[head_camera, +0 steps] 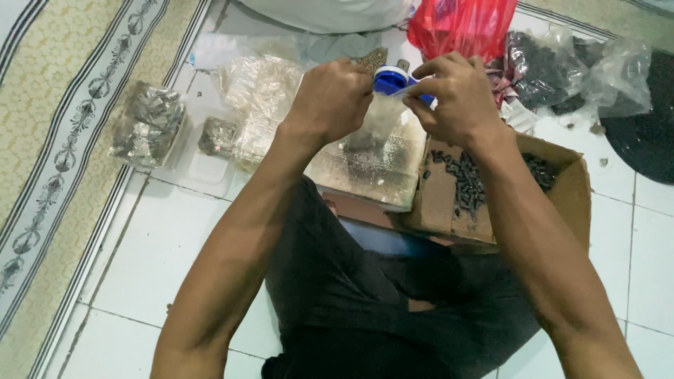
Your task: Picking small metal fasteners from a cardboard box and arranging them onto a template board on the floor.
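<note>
My left hand (333,98) and my right hand (453,98) are raised together over my lap, both closed on a small blue and white round object (390,79) held between their fingertips. A thin metal piece (374,59) sticks up just behind the left hand's fingers; what it belongs to is hidden. Below the hands lies a clear plastic sheet or bag (372,165) with small bits on it. A brown cardboard box (562,186) with several small dark cylindrical parts (467,182) sits under my right forearm.
I sit on a white tiled floor (161,253) in dark trousers. Clear bags of small metal parts (147,126) lie at the left, a red plastic bag (460,24) at the top, bags of dark parts (544,67) at the right. A patterned rug (63,140) borders the left.
</note>
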